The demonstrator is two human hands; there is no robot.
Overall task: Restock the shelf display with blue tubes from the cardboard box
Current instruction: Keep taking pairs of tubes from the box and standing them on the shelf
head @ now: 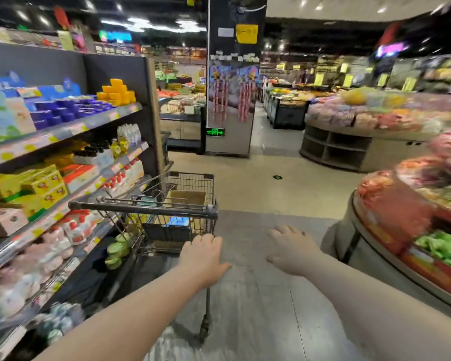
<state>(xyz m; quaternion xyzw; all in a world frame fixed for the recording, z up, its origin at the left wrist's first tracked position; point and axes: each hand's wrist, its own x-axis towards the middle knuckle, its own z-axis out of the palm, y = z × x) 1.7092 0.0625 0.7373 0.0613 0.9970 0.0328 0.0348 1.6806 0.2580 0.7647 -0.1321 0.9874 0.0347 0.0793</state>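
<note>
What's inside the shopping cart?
In the shopping cart: an open cardboard box, with blue packs showing through the wire. The rest is hidden by the basket and blur.

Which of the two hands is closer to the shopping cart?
The left hand, reaching out just below the cart's handle bar, is closer. The right hand hangs over bare floor, off to the cart's right side.

Your left hand (pixel 205 259) and right hand (pixel 292 250) are bare, with no gloves or rings showing. Both your forearms are bare too; no sleeve, watch or band reaches into view.
</note>
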